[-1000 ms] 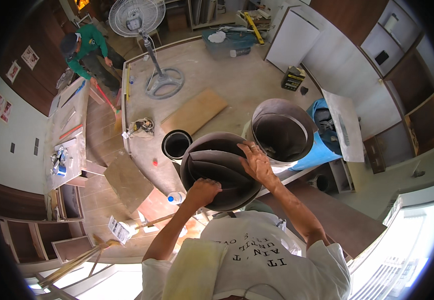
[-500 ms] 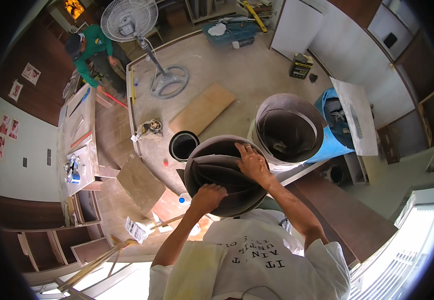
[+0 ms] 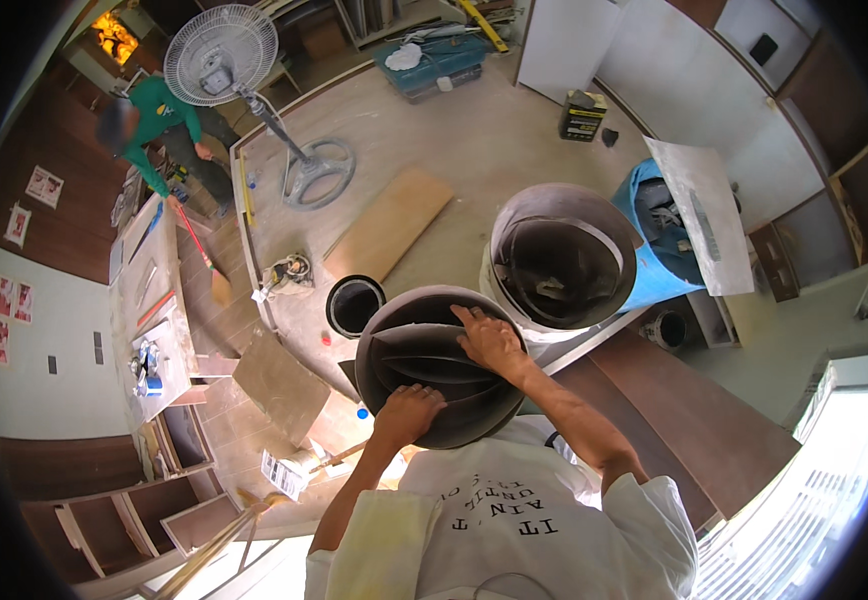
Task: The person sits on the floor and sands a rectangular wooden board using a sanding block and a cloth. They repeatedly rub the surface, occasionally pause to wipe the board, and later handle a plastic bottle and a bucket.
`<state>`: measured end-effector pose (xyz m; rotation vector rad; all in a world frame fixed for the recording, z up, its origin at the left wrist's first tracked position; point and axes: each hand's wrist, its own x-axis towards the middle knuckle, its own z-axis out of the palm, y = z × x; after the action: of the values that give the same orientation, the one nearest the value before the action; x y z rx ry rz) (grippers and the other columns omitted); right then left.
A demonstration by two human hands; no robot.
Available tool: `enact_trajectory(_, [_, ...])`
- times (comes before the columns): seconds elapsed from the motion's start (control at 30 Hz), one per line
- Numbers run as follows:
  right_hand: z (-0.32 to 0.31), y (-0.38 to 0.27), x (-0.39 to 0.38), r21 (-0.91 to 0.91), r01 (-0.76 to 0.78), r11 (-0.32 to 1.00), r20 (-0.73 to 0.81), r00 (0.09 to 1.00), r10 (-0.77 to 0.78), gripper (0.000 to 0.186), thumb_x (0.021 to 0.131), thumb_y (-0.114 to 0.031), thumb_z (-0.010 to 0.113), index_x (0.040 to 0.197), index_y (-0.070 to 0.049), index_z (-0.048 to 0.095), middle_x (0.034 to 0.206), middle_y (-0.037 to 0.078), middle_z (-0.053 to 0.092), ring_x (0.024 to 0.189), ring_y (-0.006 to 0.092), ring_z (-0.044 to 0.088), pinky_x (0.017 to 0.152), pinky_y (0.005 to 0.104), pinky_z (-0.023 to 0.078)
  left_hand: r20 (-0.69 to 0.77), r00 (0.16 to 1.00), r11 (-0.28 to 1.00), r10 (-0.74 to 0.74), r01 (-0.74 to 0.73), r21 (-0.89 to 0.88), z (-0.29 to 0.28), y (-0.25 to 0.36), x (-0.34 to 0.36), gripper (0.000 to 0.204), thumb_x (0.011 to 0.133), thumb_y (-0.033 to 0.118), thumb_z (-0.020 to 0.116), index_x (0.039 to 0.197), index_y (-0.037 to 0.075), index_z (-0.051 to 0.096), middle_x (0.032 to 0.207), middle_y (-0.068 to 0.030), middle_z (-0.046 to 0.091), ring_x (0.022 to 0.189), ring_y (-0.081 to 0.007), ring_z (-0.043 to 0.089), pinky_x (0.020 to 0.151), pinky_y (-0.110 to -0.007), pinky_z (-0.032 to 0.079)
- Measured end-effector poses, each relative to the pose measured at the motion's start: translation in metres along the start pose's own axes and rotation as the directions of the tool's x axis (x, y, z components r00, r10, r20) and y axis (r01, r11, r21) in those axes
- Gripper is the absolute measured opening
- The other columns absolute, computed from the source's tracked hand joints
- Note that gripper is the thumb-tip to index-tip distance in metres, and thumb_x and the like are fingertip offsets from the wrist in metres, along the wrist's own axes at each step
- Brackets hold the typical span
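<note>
In front of my chest stands a round, roll-like bundle of dark grey curved sheets (image 3: 424,345), several layers of which bow across its opening. My left hand (image 3: 410,412) is closed over the near side of the bundle, its fingers bent over a sheet edge and their tips partly hidden. At the right side, my right hand (image 3: 490,342) grips a curved edge, fingers reaching over it toward the far side. Just beyond, to the right, a wider round container (image 3: 564,200) has a similar dark sheet curled around its inside and scraps at the bottom.
A black-rimmed bucket (image 3: 356,307) stands left of the bundle. Behind lie a flat board (image 3: 394,220) and a pedestal fan (image 3: 304,165). A blue bin (image 3: 654,285) with a pale sheet (image 3: 699,215) is at right. At far left, a co-worker (image 3: 169,125) in green holds a red-handled broom (image 3: 197,240).
The view has shifted slightly. Gaps between the bowed sheets look wider, while both my hands keep their places on the bundle. The co-worker's broom now shows its head lower over the floor.
</note>
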<state>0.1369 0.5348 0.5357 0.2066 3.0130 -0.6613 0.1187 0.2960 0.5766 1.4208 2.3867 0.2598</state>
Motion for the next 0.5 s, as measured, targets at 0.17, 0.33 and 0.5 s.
enact_trajectory(0.17, [0.015, 0.009, -0.002, 0.014, 0.037, 0.999, -0.064, 0.997, -0.036, 0.066, 0.092, -0.031, 0.068, 0.152, -0.012, 0.046, 0.130, 0.026, 0.067, 0.094, 0.0376, 0.074, 0.085, 0.0462, 0.060, -0.025, 1.000, 0.999, 0.009, -0.010, -0.030, 0.003, -0.001, 0.001, 0.022, 0.100, 0.030, 0.060, 0.096, 0.011, 0.070, 0.094, -0.0088, 0.073, 0.096, -0.0270, 0.070, 0.089, -0.042, 0.053])
enact_trajectory(0.33, [0.012, 0.007, -0.003, 0.057, 0.028, 0.998, -0.046, 0.999, -0.026, 0.065, 0.092, -0.029, 0.069, 0.151, -0.011, 0.047, 0.131, 0.028, 0.066, 0.097, 0.0387, 0.074, 0.087, 0.0469, 0.059, -0.055, 0.998, 0.999, 0.003, -0.005, -0.050, 0.007, -0.004, 0.001, 0.022, 0.100, 0.030, 0.061, 0.095, 0.010, 0.070, 0.092, -0.0085, 0.073, 0.094, -0.0270, 0.071, 0.088, -0.042, 0.054])
enact_trajectory(0.5, [0.006, 0.004, -0.003, 0.087, 0.026, 0.996, -0.032, 0.999, -0.023, 0.065, 0.091, -0.027, 0.070, 0.150, -0.011, 0.048, 0.131, 0.029, 0.065, 0.099, 0.0388, 0.074, 0.088, 0.0468, 0.059, -0.058, 0.998, 0.999, 0.004, -0.006, -0.041, 0.006, -0.003, 0.000, 0.023, 0.100, 0.030, 0.061, 0.095, 0.010, 0.070, 0.091, -0.0079, 0.073, 0.093, -0.0269, 0.071, 0.087, -0.042, 0.054])
